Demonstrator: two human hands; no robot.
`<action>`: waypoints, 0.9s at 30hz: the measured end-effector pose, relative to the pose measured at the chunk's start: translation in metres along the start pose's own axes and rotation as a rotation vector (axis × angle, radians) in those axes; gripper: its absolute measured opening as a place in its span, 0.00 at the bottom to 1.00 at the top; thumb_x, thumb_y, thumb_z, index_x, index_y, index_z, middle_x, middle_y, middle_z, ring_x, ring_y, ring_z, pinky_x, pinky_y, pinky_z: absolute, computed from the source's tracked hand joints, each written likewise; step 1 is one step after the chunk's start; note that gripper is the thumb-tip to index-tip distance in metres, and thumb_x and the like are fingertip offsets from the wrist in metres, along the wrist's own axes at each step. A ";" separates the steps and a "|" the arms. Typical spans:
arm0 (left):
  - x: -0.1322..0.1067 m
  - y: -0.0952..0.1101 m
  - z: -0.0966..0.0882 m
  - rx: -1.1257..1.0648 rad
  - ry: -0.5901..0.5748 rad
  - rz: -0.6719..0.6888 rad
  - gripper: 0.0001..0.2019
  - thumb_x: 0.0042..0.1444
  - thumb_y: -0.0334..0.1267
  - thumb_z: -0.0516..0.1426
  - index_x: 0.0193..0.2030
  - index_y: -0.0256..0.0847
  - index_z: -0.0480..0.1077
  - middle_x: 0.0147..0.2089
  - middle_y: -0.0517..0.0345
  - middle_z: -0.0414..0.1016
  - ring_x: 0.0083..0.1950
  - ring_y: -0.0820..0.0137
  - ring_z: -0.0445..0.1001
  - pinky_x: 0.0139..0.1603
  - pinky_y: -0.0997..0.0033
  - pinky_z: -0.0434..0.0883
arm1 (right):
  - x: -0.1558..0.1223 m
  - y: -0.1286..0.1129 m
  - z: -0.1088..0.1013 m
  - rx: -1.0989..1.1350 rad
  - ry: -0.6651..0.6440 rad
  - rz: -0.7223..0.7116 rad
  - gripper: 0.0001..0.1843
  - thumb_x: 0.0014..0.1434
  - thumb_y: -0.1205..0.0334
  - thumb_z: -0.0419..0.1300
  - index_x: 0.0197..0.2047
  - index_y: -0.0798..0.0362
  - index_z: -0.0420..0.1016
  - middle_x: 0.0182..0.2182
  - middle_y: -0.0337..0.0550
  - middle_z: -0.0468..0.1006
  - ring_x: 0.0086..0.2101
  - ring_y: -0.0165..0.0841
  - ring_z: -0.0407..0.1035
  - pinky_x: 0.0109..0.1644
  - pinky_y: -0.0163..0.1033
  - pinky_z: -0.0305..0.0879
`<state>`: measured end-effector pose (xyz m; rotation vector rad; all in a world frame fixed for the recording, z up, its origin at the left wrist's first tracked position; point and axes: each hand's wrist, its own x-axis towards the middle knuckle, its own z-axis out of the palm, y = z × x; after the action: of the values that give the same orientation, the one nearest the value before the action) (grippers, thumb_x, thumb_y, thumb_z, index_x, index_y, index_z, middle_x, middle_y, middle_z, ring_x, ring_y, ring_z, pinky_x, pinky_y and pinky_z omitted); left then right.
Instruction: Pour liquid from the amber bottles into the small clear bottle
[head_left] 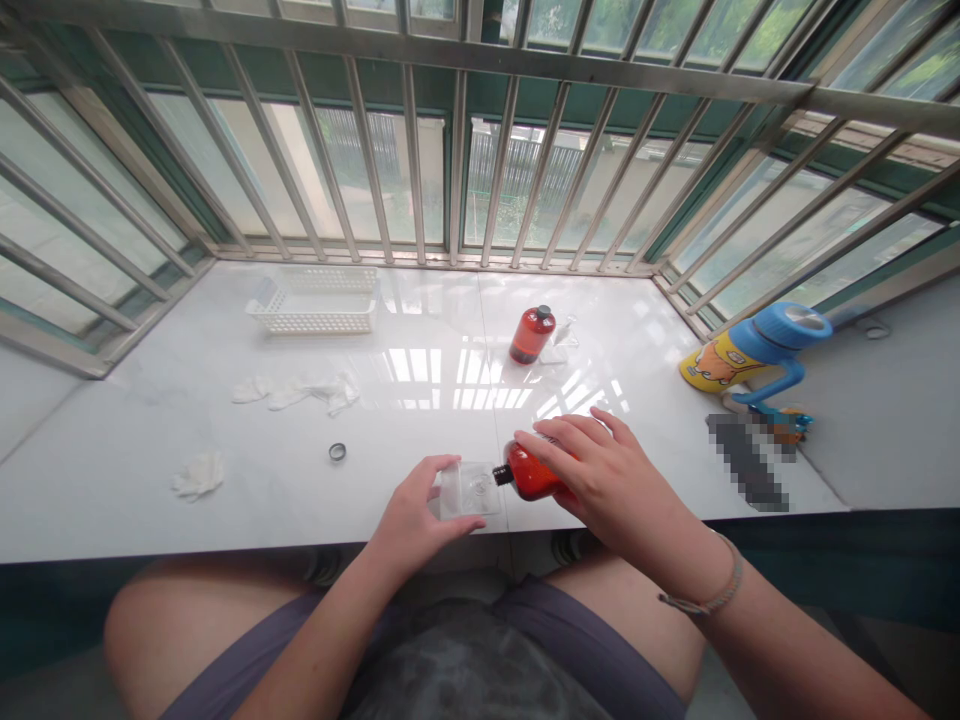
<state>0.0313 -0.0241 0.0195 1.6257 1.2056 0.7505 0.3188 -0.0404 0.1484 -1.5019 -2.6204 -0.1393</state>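
Observation:
My right hand (600, 470) is closed round a small bottle of red liquid (527, 472), tipped on its side with its dark neck pointing left. The neck meets a small clear plastic container (470, 490) that my left hand (412, 515) pinches between thumb and fingers near the front edge of the white sill (420, 420). A second red bottle (532, 334) with a black cap stands upright farther back, beside a small clear piece (561, 340).
A white plastic basket (315, 300) sits at the back left. White gloves (300, 392) and another crumpled glove (199, 474) lie on the left, with a small ring-shaped cap (337, 452) nearby. A yellow and blue bottle (757, 350) lies at the right. Metal window bars (457, 150) enclose the sill.

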 end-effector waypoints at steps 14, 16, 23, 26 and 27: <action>-0.001 -0.002 0.000 -0.008 0.002 -0.002 0.37 0.50 0.52 0.77 0.64 0.50 0.73 0.65 0.49 0.77 0.66 0.51 0.78 0.64 0.46 0.81 | 0.000 -0.001 0.000 -0.016 0.000 0.007 0.38 0.61 0.75 0.65 0.71 0.42 0.68 0.62 0.46 0.79 0.60 0.49 0.72 0.70 0.60 0.56; 0.000 -0.002 0.001 -0.007 -0.004 -0.004 0.36 0.50 0.52 0.77 0.64 0.50 0.73 0.65 0.49 0.77 0.66 0.51 0.77 0.64 0.45 0.81 | 0.000 0.000 0.000 -0.014 -0.002 0.006 0.37 0.62 0.75 0.64 0.71 0.42 0.68 0.62 0.46 0.79 0.60 0.48 0.72 0.70 0.60 0.55; 0.000 -0.003 0.000 0.001 -0.017 -0.010 0.36 0.51 0.52 0.77 0.64 0.50 0.72 0.65 0.50 0.77 0.66 0.51 0.77 0.65 0.45 0.81 | 0.000 0.000 0.000 -0.014 -0.011 0.001 0.35 0.65 0.74 0.63 0.71 0.42 0.68 0.62 0.46 0.79 0.60 0.49 0.72 0.69 0.60 0.54; 0.000 -0.004 0.001 0.001 -0.016 -0.004 0.36 0.50 0.52 0.77 0.64 0.50 0.72 0.65 0.49 0.77 0.66 0.51 0.78 0.65 0.45 0.81 | 0.001 0.000 0.000 -0.018 -0.003 0.000 0.34 0.65 0.75 0.63 0.71 0.42 0.68 0.61 0.46 0.80 0.60 0.48 0.72 0.69 0.59 0.54; 0.000 -0.004 0.001 0.002 -0.014 -0.002 0.36 0.50 0.52 0.77 0.64 0.50 0.72 0.64 0.49 0.77 0.66 0.51 0.78 0.64 0.45 0.81 | 0.001 0.000 0.000 -0.020 0.000 0.000 0.34 0.65 0.75 0.63 0.71 0.42 0.68 0.61 0.46 0.80 0.60 0.48 0.72 0.69 0.59 0.54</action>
<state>0.0304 -0.0240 0.0152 1.6282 1.1983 0.7362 0.3182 -0.0399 0.1482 -1.5077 -2.6268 -0.1668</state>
